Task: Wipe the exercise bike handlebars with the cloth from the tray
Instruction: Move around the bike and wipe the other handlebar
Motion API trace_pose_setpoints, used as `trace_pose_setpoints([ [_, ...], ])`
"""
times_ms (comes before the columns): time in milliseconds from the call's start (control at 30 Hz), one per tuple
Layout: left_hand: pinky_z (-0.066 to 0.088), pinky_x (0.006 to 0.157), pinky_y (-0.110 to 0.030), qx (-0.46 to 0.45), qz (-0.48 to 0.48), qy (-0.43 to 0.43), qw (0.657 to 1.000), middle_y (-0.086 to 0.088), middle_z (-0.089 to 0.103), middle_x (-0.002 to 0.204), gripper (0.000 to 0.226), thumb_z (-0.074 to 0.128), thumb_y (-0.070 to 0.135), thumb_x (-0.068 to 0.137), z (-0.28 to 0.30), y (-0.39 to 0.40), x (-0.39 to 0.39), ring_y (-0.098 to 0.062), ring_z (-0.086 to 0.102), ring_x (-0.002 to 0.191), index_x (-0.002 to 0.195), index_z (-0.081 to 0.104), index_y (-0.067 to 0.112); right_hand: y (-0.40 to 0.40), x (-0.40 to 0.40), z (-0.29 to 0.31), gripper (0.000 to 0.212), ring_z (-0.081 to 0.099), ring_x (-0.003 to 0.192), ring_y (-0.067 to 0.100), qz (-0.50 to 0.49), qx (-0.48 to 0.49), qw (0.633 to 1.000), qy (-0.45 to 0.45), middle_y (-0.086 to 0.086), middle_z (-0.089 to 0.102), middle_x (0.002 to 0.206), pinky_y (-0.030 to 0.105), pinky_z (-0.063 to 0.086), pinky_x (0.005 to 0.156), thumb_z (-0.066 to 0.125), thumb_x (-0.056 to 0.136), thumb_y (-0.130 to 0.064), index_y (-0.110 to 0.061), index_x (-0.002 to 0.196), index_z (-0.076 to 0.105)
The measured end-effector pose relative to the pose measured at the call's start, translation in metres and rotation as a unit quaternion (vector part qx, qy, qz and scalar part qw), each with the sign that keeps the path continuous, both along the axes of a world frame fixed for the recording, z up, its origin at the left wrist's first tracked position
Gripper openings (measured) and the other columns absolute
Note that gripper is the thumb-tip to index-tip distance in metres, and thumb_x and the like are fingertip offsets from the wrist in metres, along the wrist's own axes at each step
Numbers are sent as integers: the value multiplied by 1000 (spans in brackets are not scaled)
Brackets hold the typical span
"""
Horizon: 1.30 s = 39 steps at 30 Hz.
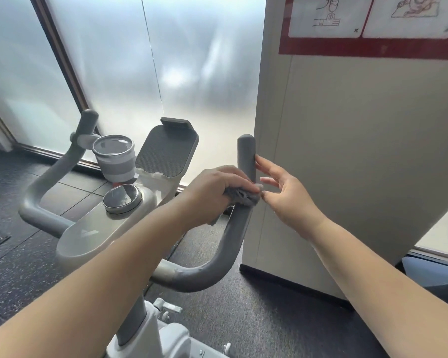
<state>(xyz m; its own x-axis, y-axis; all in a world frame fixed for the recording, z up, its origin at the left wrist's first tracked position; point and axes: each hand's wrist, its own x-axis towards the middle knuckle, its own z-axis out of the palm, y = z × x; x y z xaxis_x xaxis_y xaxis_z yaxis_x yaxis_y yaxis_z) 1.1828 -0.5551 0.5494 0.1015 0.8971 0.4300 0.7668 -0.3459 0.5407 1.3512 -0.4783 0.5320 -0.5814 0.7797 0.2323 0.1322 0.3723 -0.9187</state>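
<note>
The exercise bike's grey handlebar curves up on both sides; its right grip [245,153] stands upright near a wall panel, its left grip [87,125] rises at the far left. My left hand [212,187] grips a grey cloth [243,196] wrapped against the right grip's lower part. My right hand [287,192] is on the other side of that grip, fingers straight, with fingertips touching the grip and the cloth's edge. The tray is not in view.
The bike console [93,233] carries a round dial [122,198], a grey cup [114,156] in a holder and a tablet rest [166,151]. A beige wall panel [347,164] stands close to the right grip. Frosted glass lies behind, dark rubber floor below.
</note>
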Motion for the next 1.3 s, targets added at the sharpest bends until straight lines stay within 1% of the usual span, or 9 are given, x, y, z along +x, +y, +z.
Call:
trace_pose_setpoints([
  [200, 45, 89, -12, -84, 7, -11, 996, 12, 68, 107, 56, 55, -20, 73, -4, -17, -6, 3, 60, 101, 100, 76, 24, -10, 7, -7, 67, 48, 124, 6, -3, 3, 1000, -23, -26, 43, 142, 29, 45, 102, 56, 88, -3, -43, 139, 40],
  [367, 51, 92, -30, -133, -4, -40, 990, 13, 70, 106, 53, 57, -19, 76, -5, -41, -5, -3, 62, 103, 96, 76, 26, -22, 11, -17, 64, 44, 126, 6, -1, 7, 1000, -28, -21, 39, 145, 15, 46, 91, 56, 89, -6, -41, 140, 39],
  [533, 52, 88, -29, -168, 12, -17, 986, 20, 69, 103, 62, 53, -22, 73, -6, -71, 1, 0, 62, 102, 88, 76, 34, -32, 13, -28, 62, 44, 125, 5, -7, 5, 1000, -27, -19, 39, 144, 36, 41, 106, 61, 89, -12, -43, 138, 41],
  [633, 51, 87, -28, -218, -1, 1, 976, 23, 69, 101, 67, 48, -20, 70, 0, -86, 2, 1, 61, 101, 82, 74, 41, -40, 16, -31, 60, 42, 127, 7, -7, 7, 999, -34, -20, 39, 141, 36, 39, 108, 63, 88, -18, -41, 139, 40],
  [767, 56, 75, -39, -243, 17, 37, 969, 14, 72, 98, 64, 50, -11, 74, 3, -87, -3, -19, 67, 87, 86, 73, 48, -47, 18, -33, 59, 39, 129, 4, -6, 12, 999, -43, -18, 38, 139, 32, 35, 110, 65, 87, -22, -39, 139, 41],
  [833, 56, 65, -35, -191, 51, -16, 980, 8, 73, 93, 55, 58, -7, 79, 2, -78, -1, -19, 67, 78, 91, 74, 44, -49, 18, -32, 58, 39, 128, 4, -11, 18, 999, -48, -19, 38, 137, 31, 34, 109, 65, 87, -23, -38, 138, 42],
  [933, 55, 80, -24, -77, 88, -100, 988, 10, 69, 101, 35, 69, 1, 81, 0, -58, 0, -1, 65, 84, 101, 72, 30, -50, 18, -29, 58, 43, 125, 7, -21, 24, 998, -55, -17, 40, 137, 30, 38, 104, 64, 88, -20, -36, 138, 43],
  [1033, 54, 85, -30, -25, 97, -87, 991, 7, 66, 104, 36, 69, 0, 79, -9, -35, 1, -7, 64, 91, 103, 72, 26, -49, 18, -28, 56, 47, 123, 10, -28, 17, 998, -50, -14, 44, 142, 27, 39, 98, 61, 89, -14, -35, 138, 44],
  [1300, 41, 72, -4, -112, 6, 6, 994, 15, 67, 102, 52, 55, -15, 76, -3, -38, -7, 7, 58, 90, 97, 76, 28, -58, 12, -26, 49, 49, 123, 10, -73, -16, 996, -46, -15, 46, 141, 24, 41, 96, 52, 94, -9, -33, 137, 46],
])
